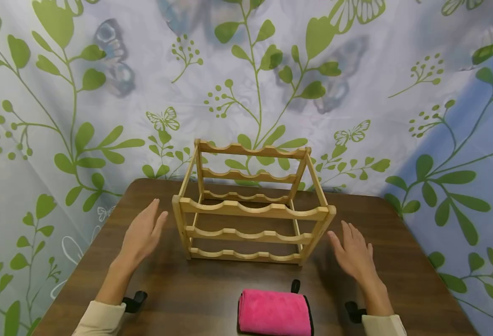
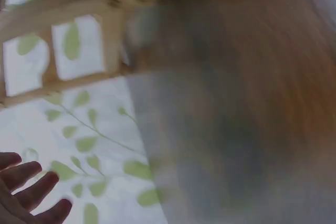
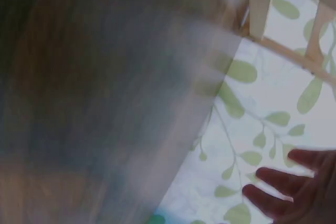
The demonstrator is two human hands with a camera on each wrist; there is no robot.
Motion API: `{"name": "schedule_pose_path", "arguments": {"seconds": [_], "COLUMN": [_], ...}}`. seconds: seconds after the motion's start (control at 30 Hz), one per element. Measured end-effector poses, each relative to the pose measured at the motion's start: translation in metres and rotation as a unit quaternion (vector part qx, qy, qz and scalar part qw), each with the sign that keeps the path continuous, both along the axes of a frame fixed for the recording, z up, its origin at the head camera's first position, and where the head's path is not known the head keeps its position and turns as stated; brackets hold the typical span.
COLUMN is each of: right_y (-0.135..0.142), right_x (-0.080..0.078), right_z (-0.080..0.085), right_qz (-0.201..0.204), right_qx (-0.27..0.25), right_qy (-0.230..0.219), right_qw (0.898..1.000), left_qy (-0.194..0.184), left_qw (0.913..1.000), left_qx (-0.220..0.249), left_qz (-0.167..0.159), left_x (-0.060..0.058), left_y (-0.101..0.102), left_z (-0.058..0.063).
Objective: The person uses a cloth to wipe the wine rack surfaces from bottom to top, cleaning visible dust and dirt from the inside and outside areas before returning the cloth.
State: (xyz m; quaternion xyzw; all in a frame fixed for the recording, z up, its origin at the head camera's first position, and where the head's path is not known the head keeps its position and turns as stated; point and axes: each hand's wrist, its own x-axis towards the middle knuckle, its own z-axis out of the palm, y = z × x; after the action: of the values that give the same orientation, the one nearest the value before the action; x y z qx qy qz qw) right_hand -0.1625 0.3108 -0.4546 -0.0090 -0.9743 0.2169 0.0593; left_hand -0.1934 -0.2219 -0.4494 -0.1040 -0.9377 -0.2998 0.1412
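Toward the far edge of the bench: one scalloped rack, pale wood; judged light, stiff and only mildly slippery, best taken hold of at both ends. Left hand and right hand: empty, fingers extended, just beside its ends. Nearer the front edge: one pink cloth, folded, presumably soft; no legible brand, label or writing.

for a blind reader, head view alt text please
Bare left hand and right hand flank a scalloped, light wooden rack on a brown wooden table. A folded, black-edged pink cloth lies in front; leaf-patterned pale fabric hangs behind.
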Motion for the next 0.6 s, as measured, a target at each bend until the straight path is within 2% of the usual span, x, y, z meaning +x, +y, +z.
{"name": "schedule_pose_path", "arguments": {"seconds": [0.13, 0.3, 0.37, 0.43, 0.53, 0.6], "right_y": [-0.01, -0.032, -0.044, -0.058, -0.083, -0.099], "right_x": [0.01, 0.028, 0.036, 0.044, 0.056, 0.064], "right_z": [-0.002, -0.005, -0.006, -0.007, -0.006, -0.004], "right_qz": [-0.018, 0.021, 0.061, 0.118, 0.22, 0.282], "right_qx": [-0.011, 0.004, 0.012, 0.02, 0.028, 0.025], "right_qy": [0.035, 0.053, 0.056, 0.062, 0.045, -0.003], "right_qw": [0.999, 0.998, 0.997, 0.991, 0.974, 0.959], "left_qy": [0.018, 0.07, 0.09, 0.104, 0.098, 0.081], "left_qw": [0.9924, 0.9796, 0.9753, 0.9717, 0.9677, 0.9599], "left_qx": [0.119, 0.184, 0.198, 0.208, 0.227, 0.26], "left_qz": [-0.023, -0.038, -0.038, -0.039, -0.048, -0.066], "left_x": [0.005, 0.011, 0.015, 0.019, 0.022, 0.023], "left_y": [0.011, 0.027, 0.034, 0.039, 0.047, 0.052], "left_z": [0.014, 0.033, 0.04, 0.047, 0.054, 0.056]}}
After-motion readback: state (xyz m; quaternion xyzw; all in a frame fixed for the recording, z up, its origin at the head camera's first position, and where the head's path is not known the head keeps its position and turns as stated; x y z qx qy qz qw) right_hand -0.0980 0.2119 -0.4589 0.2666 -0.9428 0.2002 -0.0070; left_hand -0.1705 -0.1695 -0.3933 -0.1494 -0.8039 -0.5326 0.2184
